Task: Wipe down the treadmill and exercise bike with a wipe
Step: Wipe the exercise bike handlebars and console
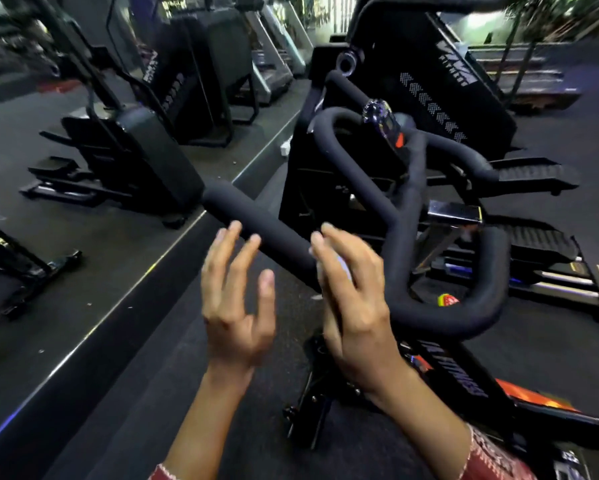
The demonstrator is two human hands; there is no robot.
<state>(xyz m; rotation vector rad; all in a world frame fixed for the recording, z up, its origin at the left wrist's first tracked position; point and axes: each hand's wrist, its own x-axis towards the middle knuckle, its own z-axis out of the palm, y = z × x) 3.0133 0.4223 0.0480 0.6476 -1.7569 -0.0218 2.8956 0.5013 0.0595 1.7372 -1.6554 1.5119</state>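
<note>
The handlebar grip (256, 230) slants up-left just past both hands, free end beyond the spread, empty left hand (235, 303); the right hand (355, 303) may cup a wipe (340, 268), unclear

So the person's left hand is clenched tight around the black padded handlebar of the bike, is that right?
Not quite. The left hand is open, with its fingers spread and nearly straight and only the fingertips up by the black padded handlebar of the bike. It is not clenched around it. The head view shows this.
</note>
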